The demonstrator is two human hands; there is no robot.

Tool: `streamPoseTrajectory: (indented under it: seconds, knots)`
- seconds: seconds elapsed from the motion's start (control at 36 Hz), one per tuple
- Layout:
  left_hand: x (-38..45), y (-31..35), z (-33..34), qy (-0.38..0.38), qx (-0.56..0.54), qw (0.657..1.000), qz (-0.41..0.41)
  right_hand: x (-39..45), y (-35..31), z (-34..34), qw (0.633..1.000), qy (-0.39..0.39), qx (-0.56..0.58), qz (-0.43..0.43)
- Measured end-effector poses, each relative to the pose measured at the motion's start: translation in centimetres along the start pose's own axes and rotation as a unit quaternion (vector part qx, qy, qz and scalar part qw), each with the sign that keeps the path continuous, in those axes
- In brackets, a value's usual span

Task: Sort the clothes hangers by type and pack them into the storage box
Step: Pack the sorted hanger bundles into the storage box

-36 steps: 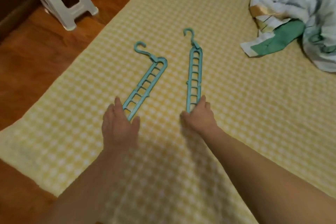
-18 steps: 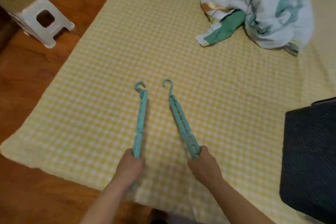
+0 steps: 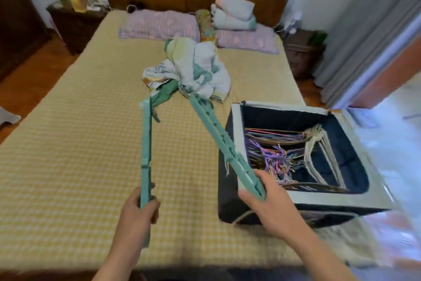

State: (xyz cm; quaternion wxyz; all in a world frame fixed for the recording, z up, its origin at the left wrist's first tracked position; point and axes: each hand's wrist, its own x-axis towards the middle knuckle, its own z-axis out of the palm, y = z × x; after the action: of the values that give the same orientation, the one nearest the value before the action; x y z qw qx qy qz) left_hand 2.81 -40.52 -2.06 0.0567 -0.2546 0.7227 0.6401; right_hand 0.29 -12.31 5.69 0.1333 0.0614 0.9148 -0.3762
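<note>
My left hand [image 3: 139,210] grips the lower end of a long teal multi-slot hanger [image 3: 145,150] that stands nearly upright above the bed. Another teal multi-slot hanger [image 3: 218,139] is held at its near end by my right hand [image 3: 268,205]; it slants up and away to the left, along the box's left wall. The dark fabric storage box [image 3: 230,166] stands open on the bed at the right. Inside lie several thin coloured hangers [image 3: 271,155] and a bunch of pale hangers [image 3: 319,150]. The far hooks of both teal hangers are blurred.
The yellow checked bed [image 3: 68,144] stretches left of the box. A crumpled white and green cloth [image 3: 193,71] lies mid-bed, with pillows [image 3: 159,25] and folded bedding [image 3: 234,14] by the wooden headboard. Nightstands stand at both sides, and a grey curtain [image 3: 364,41] hangs at right.
Both hands have lifted the teal hangers off the bed and carried them right, toward the box. My view has risen, bringing the open box and the headboard into sight.
</note>
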Motion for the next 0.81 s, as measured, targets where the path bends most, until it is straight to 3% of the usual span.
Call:
streamPoseTrajectory:
  seconds: [0.17, 0.31, 0.64, 0.81]
  knots:
    - [-1.8, 3.4, 5.0, -0.043, 0.042, 0.998, 0.026, 0.0, 7.9, -11.5, 0.985, 0.088, -0.138, 0.054]
    - [-0.1, 5.4, 5.8, -0.076, 0.107, 0.991, 0.034, 2.1, 12.1, -16.6, 0.958, 0.104, -0.244, 0.105]
    - [6.1, 10.0, 11.8, -0.092, 0.147, 0.984, 0.036, 9.1, 18.1, -18.4, 0.918, 0.027, -0.381, 0.108]
    - [5.8, 12.1, 14.5, -0.090, 0.176, 0.979, 0.058, 15.2, 21.2, -18.9, 0.913, 0.009, -0.406, 0.030]
